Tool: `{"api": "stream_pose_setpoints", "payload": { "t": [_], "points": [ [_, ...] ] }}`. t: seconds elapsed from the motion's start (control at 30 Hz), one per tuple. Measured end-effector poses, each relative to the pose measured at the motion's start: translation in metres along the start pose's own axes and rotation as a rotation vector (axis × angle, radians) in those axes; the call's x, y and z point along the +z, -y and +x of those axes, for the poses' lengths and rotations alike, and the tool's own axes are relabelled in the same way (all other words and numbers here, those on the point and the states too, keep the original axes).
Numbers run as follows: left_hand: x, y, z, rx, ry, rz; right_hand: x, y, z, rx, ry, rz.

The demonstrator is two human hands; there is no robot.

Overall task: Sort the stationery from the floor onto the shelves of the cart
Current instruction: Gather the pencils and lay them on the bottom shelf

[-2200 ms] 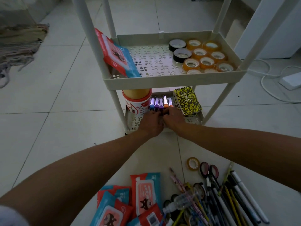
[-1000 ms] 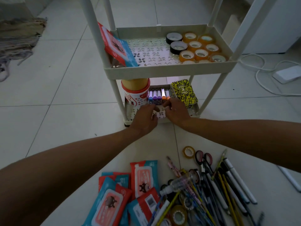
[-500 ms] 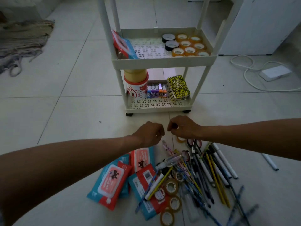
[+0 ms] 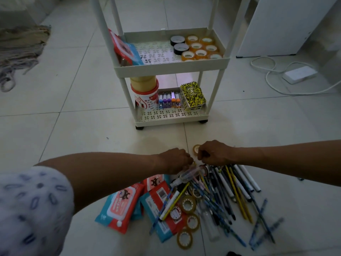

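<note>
Partly sorted: cart holds some, most still on the floor.

On the cart the upper shelf has tape rolls and a wipes pack; the lower shelf has a tub, markers and notepads. The pile on the floor in front of me is what is left: pens, pencils, tape, wipes packs, a small bottle. My left hand and right hand are over the pile's far edge, fingers curled, close together. I cannot tell what either one is grasping, if anything; a loose tape roll lies just beside my right hand.
</note>
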State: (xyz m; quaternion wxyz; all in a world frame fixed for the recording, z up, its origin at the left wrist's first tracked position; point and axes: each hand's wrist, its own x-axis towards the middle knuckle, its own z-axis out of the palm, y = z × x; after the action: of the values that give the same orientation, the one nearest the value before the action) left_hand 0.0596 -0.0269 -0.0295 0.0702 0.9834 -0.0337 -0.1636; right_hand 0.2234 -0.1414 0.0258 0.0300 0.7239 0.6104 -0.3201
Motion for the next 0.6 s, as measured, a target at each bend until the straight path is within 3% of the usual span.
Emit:
{"api": "stream_pose_setpoints", "payload": {
  "t": [0.2, 0.33, 0.43, 0.6],
  "points": [
    [-0.002, 0.0, 0.009, 0.054, 0.073, 0.046, 0.008, -0.007, -0.007, 0.025, -0.006, 0.0],
    [-0.002, -0.002, 0.001, 0.046, 0.138, 0.054, 0.013, -0.001, -0.01, -0.125, -0.032, -0.04],
    [-0.003, 0.004, -0.012, -0.003, 0.132, 0.051, 0.015, 0.012, -0.009, -0.247, 0.017, -0.122],
    [-0.008, 0.025, -0.044, -0.178, 0.034, 0.068, 0.011, 0.021, 0.004, -0.282, 0.011, -0.155]
  ]
}}
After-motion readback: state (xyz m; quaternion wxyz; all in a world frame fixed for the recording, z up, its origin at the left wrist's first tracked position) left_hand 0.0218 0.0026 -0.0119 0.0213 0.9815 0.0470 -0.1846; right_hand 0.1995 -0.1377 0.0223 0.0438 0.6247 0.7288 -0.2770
